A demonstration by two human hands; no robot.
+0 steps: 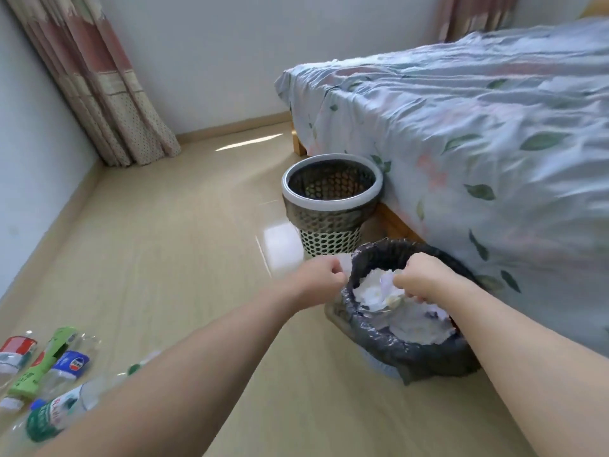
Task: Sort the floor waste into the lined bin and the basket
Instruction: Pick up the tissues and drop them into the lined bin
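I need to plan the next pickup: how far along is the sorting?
Crumpled paper already fills the lined bin. Both hands, left hand and right hand, hold paper at its rim. The plastic bottles remain on the floor; the basket looks empty.

Walls: plain pale wall (pixel 204 61), meeting in a corner at the left behind the curtain.
Floor: light wood-look floor (pixel 158 245), glossy, with bright streaks of reflected light.
Skirting: tan skirting board (pixel 230 127) along the far wall.
Curtains: patterned pink and beige curtain (pixel 99 87) hanging to the floor; a second curtain (pixel 474 14) at top right.
Bed: wooden-framed bed (pixel 461 133) on the right, covered by a pale blue leaf-print sheet.
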